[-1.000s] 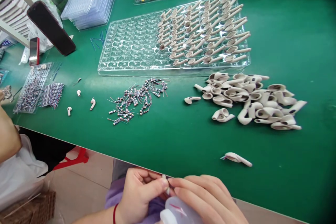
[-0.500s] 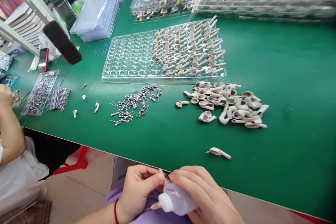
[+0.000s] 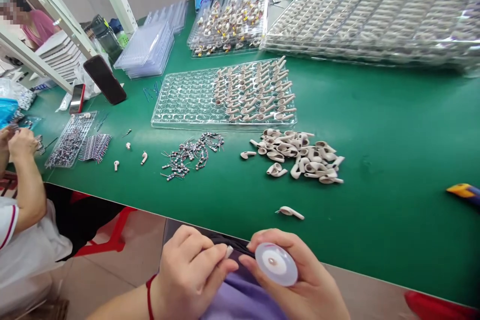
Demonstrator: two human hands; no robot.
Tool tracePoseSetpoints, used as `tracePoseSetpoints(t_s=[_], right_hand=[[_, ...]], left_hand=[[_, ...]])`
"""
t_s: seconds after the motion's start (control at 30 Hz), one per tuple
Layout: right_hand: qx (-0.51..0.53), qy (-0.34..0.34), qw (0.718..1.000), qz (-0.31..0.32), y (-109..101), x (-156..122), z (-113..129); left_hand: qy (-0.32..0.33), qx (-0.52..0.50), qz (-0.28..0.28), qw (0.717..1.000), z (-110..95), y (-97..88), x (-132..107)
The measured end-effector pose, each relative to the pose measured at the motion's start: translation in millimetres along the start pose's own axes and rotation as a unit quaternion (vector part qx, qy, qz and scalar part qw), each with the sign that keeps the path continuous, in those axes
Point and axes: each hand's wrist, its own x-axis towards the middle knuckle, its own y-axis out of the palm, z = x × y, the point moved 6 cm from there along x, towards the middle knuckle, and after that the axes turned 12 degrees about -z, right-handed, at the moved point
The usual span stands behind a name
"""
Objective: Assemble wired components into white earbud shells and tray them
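Observation:
My left hand [image 3: 191, 270] is closed in a pinch on a small white earbud shell [image 3: 228, 251], held just below the table's near edge. My right hand [image 3: 300, 280] is wrapped round a small translucent squeeze bottle [image 3: 276, 263], whose round base faces the camera. The two hands are almost touching over my lap. One white earbud shell [image 3: 290, 212] lies alone on the green table [image 3: 393, 125] just beyond them. Farther out are a loose pile of shells [image 3: 300, 156] and a heap of small wired parts [image 3: 191, 152].
A clear tray [image 3: 187, 97] half filled with shells lies mid-table, with more filled trays [image 3: 375, 20] and stacked empty trays [image 3: 146, 50] behind. A co-worker's hands [image 3: 17, 140] work at the left beside a parts tray [image 3: 69, 137]. A yellow tool [image 3: 463, 191] lies right. A black phone [image 3: 105, 80] leans back left.
The view has tilted up and pulled back. My right hand has turned the bottle so its base faces the camera; before, it lay sideways with its nozzle toward the shell.

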Motion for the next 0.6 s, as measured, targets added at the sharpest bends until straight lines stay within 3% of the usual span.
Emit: tracePoseSetpoints(t_s=[0.43, 0.53, 0.6], right_hand=[[-0.009, 0.009, 1.0, -0.012, -4.0, -0.6, -2.3], [-0.021, 0.001, 0.998, -0.053, -19.3, 7.2, -4.6], [-0.046, -0.007, 0.992, -0.115, -41.8, 16.2, -12.0]], left_hand=[[0.017, 0.043, 0.024, 0.999, -6.0, 2.4, -1.4], [0.015, 0.024, 0.03, 0.999, 5.1, 7.2, 8.0], [0.026, -0.002, 0.026, 0.999, 24.1, 15.6, 27.5]])
